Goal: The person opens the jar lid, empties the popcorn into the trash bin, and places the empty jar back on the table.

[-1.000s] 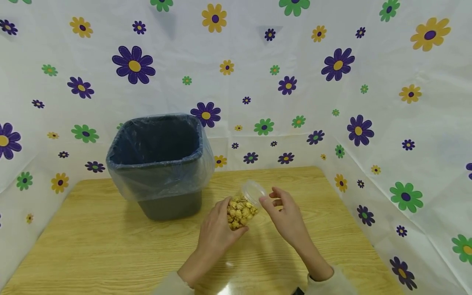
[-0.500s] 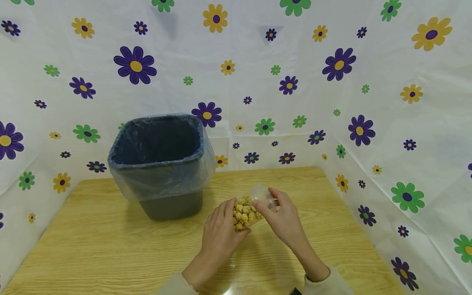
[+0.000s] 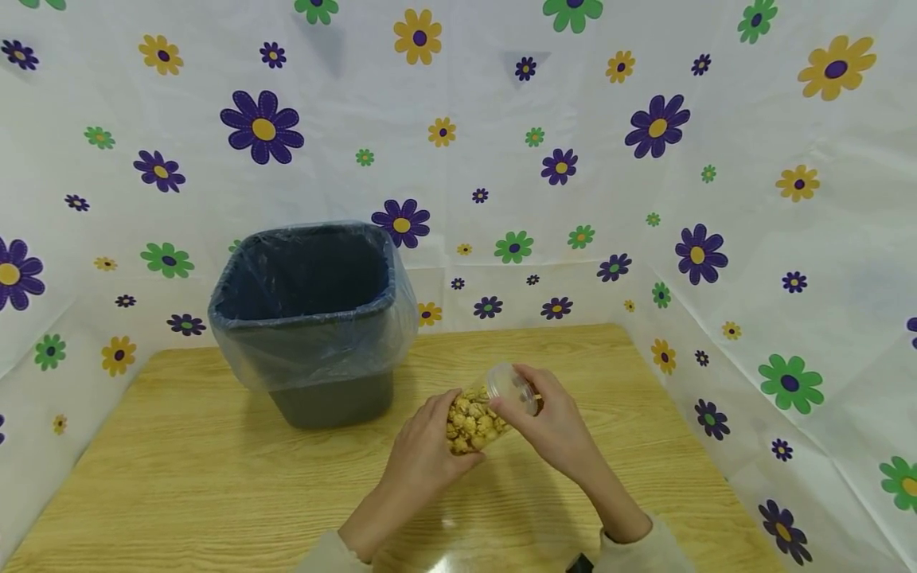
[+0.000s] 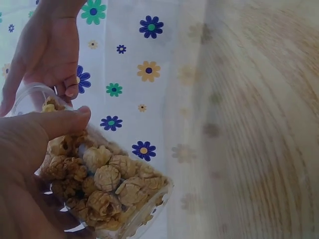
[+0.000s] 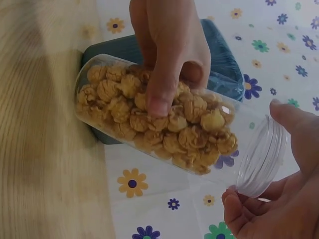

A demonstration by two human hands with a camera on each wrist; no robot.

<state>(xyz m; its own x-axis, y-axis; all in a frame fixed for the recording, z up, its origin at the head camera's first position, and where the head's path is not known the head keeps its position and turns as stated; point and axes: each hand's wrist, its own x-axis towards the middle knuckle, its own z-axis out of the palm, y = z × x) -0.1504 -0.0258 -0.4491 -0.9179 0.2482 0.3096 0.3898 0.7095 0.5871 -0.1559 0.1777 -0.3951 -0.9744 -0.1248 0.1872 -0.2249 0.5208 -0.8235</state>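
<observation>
A clear plastic jar [image 5: 249, 142] of caramel popcorn [image 5: 159, 114] is held tilted above the table, its mouth pointing toward the right hand. My left hand [image 3: 423, 446] grips the jar around its body, the thumb lying along the near side in the left wrist view. At the other end, my right hand [image 3: 555, 422] holds the jar's clear ridged rim, thumb on one side and fingertips on the other. Whether a clear lid sits over the mouth, I cannot tell. The popcorn lies mostly in the bottom and middle of the jar.
A dark grey bin [image 3: 333, 398] with a clear plastic liner [image 3: 401, 318] stands to the left behind the hands on the wooden table [image 3: 215, 493]. White sheets [image 3: 458, 175] printed with flowers hang behind and along the sides.
My right hand has closed in around the rim from the right. The jar has shifted slightly rightward and tilts more toward that hand. The left hand keeps its grip.
</observation>
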